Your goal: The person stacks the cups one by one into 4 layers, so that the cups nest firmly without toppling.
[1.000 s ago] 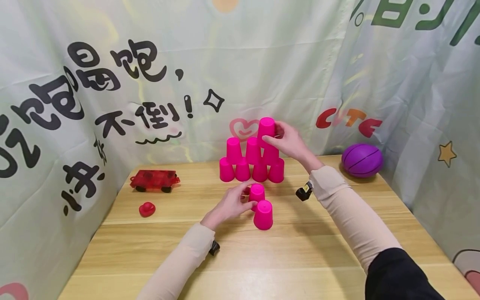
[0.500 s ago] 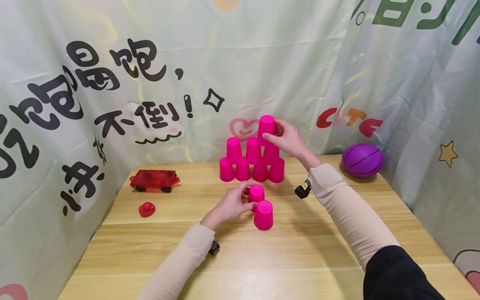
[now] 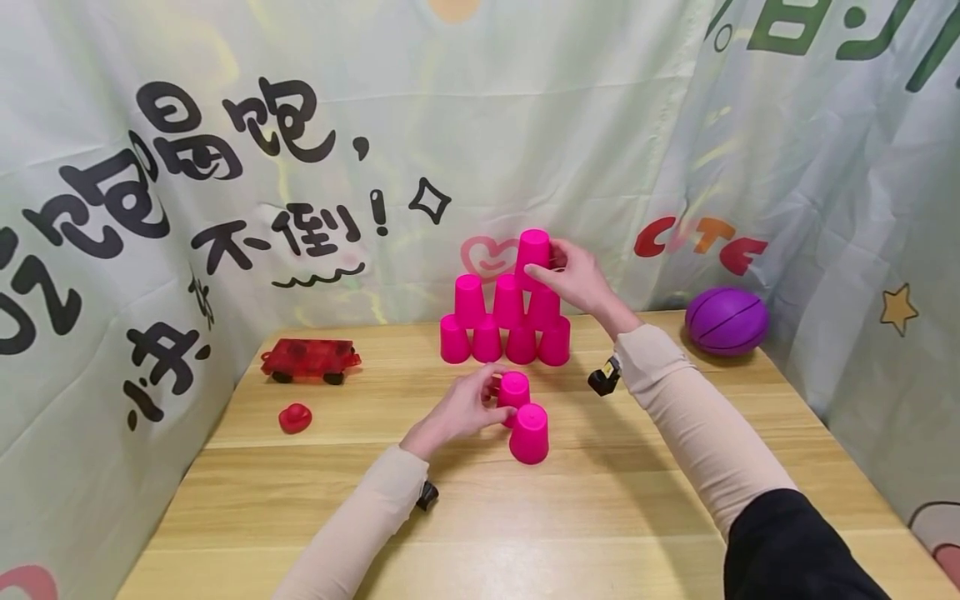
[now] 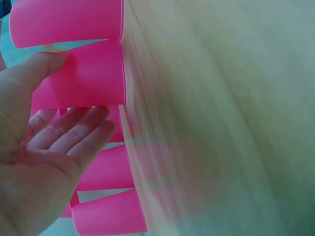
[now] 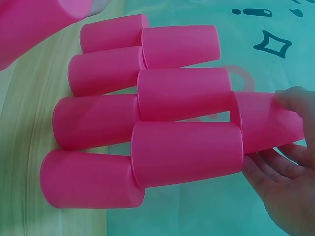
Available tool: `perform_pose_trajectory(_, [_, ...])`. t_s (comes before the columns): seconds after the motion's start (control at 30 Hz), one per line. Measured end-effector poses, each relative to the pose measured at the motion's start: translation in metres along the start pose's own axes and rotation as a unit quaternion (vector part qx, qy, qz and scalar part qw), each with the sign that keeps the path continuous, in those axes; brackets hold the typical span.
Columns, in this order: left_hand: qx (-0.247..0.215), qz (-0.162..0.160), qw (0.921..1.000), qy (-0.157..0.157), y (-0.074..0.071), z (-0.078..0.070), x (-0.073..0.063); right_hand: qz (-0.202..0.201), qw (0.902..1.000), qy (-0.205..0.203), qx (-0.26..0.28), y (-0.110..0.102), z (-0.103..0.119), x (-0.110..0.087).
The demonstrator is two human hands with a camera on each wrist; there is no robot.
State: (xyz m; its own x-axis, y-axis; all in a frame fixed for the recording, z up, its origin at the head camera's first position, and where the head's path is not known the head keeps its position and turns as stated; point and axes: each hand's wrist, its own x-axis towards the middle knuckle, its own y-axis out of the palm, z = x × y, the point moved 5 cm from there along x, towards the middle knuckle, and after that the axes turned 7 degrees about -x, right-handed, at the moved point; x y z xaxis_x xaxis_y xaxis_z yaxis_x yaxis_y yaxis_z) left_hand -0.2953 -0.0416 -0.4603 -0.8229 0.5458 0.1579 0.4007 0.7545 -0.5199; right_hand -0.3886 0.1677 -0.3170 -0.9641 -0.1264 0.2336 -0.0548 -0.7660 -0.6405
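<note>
My right hand (image 3: 579, 275) holds a bright pink cup (image 3: 534, 250), upside down, at the top of a cup pyramid. In the right wrist view its rim meets the second-row cups (image 5: 187, 152), with thumb and fingers on opposite sides. Below stand three cups (image 3: 469, 302) in the middle row and several cups (image 3: 454, 340) along the bottom. My left hand (image 3: 467, 403) grips another inverted pink cup (image 3: 514, 387) in front of the pyramid, its thumb on the near side and fingers on the far side. Just nearer stands one more pink cup (image 3: 529, 433).
On the left of the wooden table (image 3: 465, 533) are a translucent red toy vehicle (image 3: 311, 362) and a small red hat-shaped piece (image 3: 296, 418). A purple ball (image 3: 727, 321) sits at the back right. Printed curtains (image 3: 525, 125) hang behind the table.
The cup in my right hand appears very slightly higher over the middle row. My left hand keeps its hold on its cup, and the pyramid stands as before.
</note>
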Motion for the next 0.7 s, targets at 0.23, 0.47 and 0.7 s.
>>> perform_pose_trajectory(0.23, [-0.001, -0.005, 1.0000, 0.000, -0.001, 0.001, -0.001, 0.000, 1.0000, 0.004, -0.002, 0.001, 0.000, 0.000])
perform_pose_trajectory(0.47, [-0.015, -0.029, 0.9994, -0.008, -0.005, -0.001, -0.002, -0.002, 0.9999, -0.007, -0.007, 0.001, 0.000, 0.000])
perform_pose_trajectory(0.7, [-0.027, -0.072, 0.9971, 0.000, -0.018, -0.003, -0.003, -0.020, 0.9998, 0.007, 0.005, -0.006, 0.000, -0.008])
